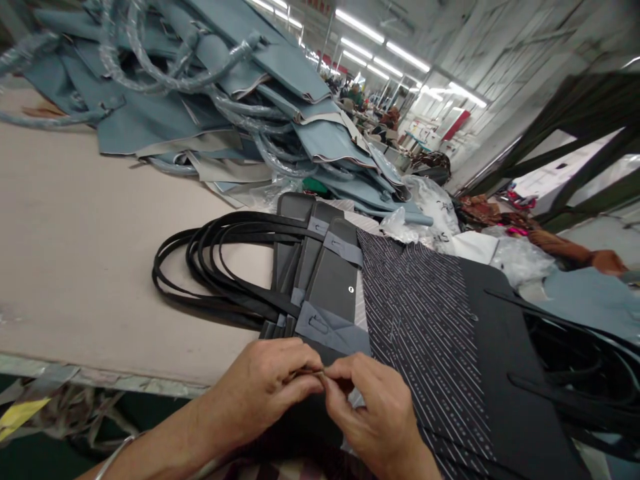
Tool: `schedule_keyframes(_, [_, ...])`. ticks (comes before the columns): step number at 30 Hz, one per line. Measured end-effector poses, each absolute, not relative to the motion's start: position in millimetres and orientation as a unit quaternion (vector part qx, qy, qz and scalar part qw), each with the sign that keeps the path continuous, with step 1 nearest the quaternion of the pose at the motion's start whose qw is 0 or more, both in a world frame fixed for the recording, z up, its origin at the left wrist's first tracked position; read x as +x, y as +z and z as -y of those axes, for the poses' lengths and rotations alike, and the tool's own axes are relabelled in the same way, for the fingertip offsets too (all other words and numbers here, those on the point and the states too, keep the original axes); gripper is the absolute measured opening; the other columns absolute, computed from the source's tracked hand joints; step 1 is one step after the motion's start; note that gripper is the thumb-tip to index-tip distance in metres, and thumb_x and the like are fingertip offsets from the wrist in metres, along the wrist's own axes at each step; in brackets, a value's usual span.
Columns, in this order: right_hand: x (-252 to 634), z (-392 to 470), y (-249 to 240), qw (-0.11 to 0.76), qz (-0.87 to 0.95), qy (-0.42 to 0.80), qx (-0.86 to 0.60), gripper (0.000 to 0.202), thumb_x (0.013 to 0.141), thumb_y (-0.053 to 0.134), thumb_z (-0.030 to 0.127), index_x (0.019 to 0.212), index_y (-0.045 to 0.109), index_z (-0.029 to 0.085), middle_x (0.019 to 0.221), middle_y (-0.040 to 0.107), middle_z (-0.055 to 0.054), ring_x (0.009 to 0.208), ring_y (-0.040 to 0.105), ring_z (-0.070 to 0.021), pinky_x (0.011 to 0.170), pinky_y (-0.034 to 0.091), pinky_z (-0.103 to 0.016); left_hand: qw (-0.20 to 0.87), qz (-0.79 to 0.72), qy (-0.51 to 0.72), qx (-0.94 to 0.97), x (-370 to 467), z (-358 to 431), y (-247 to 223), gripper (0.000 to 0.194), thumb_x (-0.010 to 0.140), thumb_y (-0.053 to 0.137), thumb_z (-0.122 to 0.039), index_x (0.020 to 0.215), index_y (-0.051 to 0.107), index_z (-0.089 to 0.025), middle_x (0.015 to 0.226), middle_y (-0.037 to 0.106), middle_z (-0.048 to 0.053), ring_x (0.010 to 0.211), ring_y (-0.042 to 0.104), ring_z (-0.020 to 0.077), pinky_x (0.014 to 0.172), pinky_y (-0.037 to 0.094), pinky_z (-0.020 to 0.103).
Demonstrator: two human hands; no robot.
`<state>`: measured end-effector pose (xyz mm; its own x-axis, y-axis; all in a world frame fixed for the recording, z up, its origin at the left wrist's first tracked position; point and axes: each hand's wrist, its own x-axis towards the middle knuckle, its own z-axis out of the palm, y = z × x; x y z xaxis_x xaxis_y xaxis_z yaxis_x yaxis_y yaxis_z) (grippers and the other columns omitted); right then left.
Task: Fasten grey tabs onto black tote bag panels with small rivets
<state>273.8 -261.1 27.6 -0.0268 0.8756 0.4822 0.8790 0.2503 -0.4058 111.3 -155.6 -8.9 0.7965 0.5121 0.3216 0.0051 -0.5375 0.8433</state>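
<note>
My left hand (280, 373) is closed in a pinch, with a thin brownish piece (307, 372) showing between thumb and fingers. My right hand (373, 400) meets it fingertip to fingertip and pinches the piece's other end; its exact kind is too small to tell. Just beyond my hands lies a stack of black bag panels (333, 277) with grey-blue patches (330, 327) and looped black straps (220, 267) stretching left. To the right, a black panel with white-dashed lining (425, 327) lies partly behind my right hand.
Blue-grey bag pieces with plastic-wrapped handles (200, 80) are heaped at the back left of the beige table (90, 253). Clear plastic bags (435, 207) and brown material (565, 243) lie at the back right. More black straps (585, 360) are at the right.
</note>
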Motion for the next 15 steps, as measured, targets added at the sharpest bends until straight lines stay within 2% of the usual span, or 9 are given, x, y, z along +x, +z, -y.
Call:
schedule_keyframes(2, [274.0, 257.4, 24.5, 0.346, 0.701, -0.001, -0.624, 0.015, 0.083, 0.058, 0.008, 0.076, 0.063, 0.020, 0.061, 0.064, 0.002, 0.053, 0.060, -0.0109, 0.054, 0.046, -0.022, 0.471, -0.182, 0.275, 0.818, 115.4, 155.0, -8.4, 0.015, 0.085, 0.064, -0.006, 0.078, 0.063, -0.018, 0.069, 0.062, -0.005, 0.061, 0.056, 0.0079, 0.057, 0.038, 0.018])
schedule_keyframes(5, [287.7, 245.9, 14.7, 0.378, 0.612, 0.065, -0.691, 0.013, 0.082, 0.060, 0.014, 0.071, 0.065, 0.020, 0.060, 0.064, 0.002, 0.052, 0.060, -0.0108, 0.054, 0.047, -0.021, 0.464, -0.188, 0.312, 0.807, 120.8, 159.1, -10.3, 0.018, 0.089, 0.060, -0.010, 0.074, 0.058, -0.018, 0.067, 0.059, -0.005, 0.062, 0.054, 0.0080, 0.058, 0.036, 0.019])
schedule_keyframes(9, [339.8, 215.7, -5.9, 0.459, 0.388, 0.226, -0.766, 0.022, 0.078, 0.070, 0.038, 0.071, 0.068, 0.018, 0.057, 0.063, 0.000, 0.050, 0.057, -0.0123, 0.051, 0.048, -0.024, 0.477, -0.144, 0.312, 0.809, 123.6, 165.2, -16.7, 0.016, 0.094, 0.055, -0.015, 0.079, 0.058, -0.020, 0.069, 0.059, -0.004, 0.062, 0.054, 0.0087, 0.058, 0.037, 0.021])
schedule_keyframes(12, [380.6, 191.0, -19.3, 0.483, 0.297, 0.330, -0.754, 0.039, 0.064, 0.077, 0.052, 0.074, 0.071, 0.015, 0.056, 0.062, 0.000, 0.045, 0.052, -0.0098, 0.045, 0.043, -0.022, 0.521, -0.223, 0.250, 0.785, 121.2, 163.2, -24.5, 0.019, 0.095, 0.054, -0.021, 0.077, 0.057, -0.020, 0.070, 0.059, -0.004, 0.064, 0.055, 0.0091, 0.059, 0.038, 0.020])
schedule_keyframes(15, [401.0, 174.0, -27.8, 0.464, 0.294, 0.348, -0.760, 0.043, 0.061, 0.076, 0.055, 0.069, 0.069, 0.014, 0.053, 0.058, 0.001, 0.040, 0.044, -0.0068, 0.039, 0.033, -0.020, 0.542, -0.264, 0.214, 0.769, 115.8, 159.3, -32.7, 0.022, 0.098, 0.050, -0.028, 0.078, 0.056, -0.021, 0.072, 0.059, -0.004, 0.065, 0.056, 0.0097, 0.059, 0.039, 0.019])
